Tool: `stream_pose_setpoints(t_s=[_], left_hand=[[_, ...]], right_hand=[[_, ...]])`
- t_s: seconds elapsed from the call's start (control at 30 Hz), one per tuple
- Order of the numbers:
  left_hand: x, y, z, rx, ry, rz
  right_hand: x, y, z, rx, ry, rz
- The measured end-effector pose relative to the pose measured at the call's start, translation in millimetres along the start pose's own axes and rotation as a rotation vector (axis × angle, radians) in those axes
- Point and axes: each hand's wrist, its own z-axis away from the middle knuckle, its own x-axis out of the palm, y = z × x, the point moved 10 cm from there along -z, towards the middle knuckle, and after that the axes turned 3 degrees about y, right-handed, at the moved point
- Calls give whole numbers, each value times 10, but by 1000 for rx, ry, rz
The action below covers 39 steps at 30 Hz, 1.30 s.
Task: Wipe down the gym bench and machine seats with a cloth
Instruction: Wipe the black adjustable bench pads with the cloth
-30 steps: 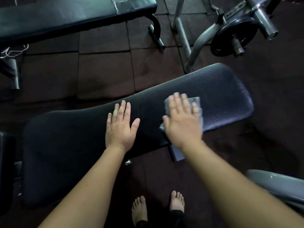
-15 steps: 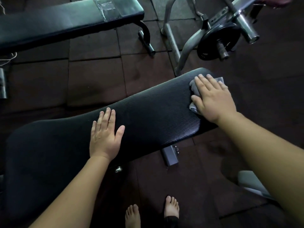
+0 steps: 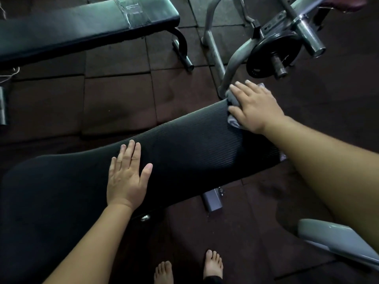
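Flat-fingered, our right hand [image 3: 256, 107] presses the cloth [image 3: 232, 120] at the far end of the bench pad [image 3: 194, 144].
Our left hand [image 3: 127, 177] lies flat mid-pad, fingers straight; bare pad stretches between them.

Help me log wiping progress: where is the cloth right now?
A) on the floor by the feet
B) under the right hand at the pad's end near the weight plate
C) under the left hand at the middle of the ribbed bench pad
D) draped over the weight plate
B: the right hand presses the grey cloth flat at that end of the bench pad, while the left hand rests bare on the middle.
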Motion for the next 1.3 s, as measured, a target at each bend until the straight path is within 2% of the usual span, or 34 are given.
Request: stream_pose_setpoints(t_s=[0.1, 0.27, 0.33, 0.4, 0.43, 0.57, 0.63, 0.7, 0.73, 0.83, 0.93, 1.03, 1.1, 1.2, 1.3], left_hand=[[2, 8, 5, -6, -5, -4], [7, -2, -16, -1, -1, -14], [9, -4, -13, 0, -5, -26], [3, -1, -8, -8, -14, -14], [-6, 3, -8, -13, -18, -5], [-43, 31, -2, -16, -37, 7], [-64, 25, -12, -17, -52, 34], [-91, -11, -25, -15, -59, 54], [-111, -61, -28, -25, -55, 57], [-165, -354, -19, -112, -49, 35], [-194, -615, 52, -142, -63, -3], [-202, -789, 131, -100, -70, -13], [-206, -891, 200, -81, -78, -2], [-253, -1044, 287, -59, -71, 7], [-259, -1160, 327, -41, -70, -5]], right_hand=[[69, -373, -287, 71, -44, 38], [237, -1866, -39, -163, -32, -24], [304, -2160, 86, -257, -69, -80], [261, -1980, 119, -317, -56, -72], [208, -1714, 99, -290, -28, -63], [-22, -351, 108, 6, 58, -15], [8, -290, 144, 118, 36, -13], [59, -653, 135, 204, 48, -36], [100, -942, 124, 192, 57, -50], [278, -2014, 153, 4, 34, -91], [453, -2867, 410, -225, -60, -93], [434, -2852, 479, -418, -54, -30], [389, -2355, 307, -327, -19, -2], [314, -1774, 99, -62, -7, 6], [342, -2106, 67, 115, 19, -39]])
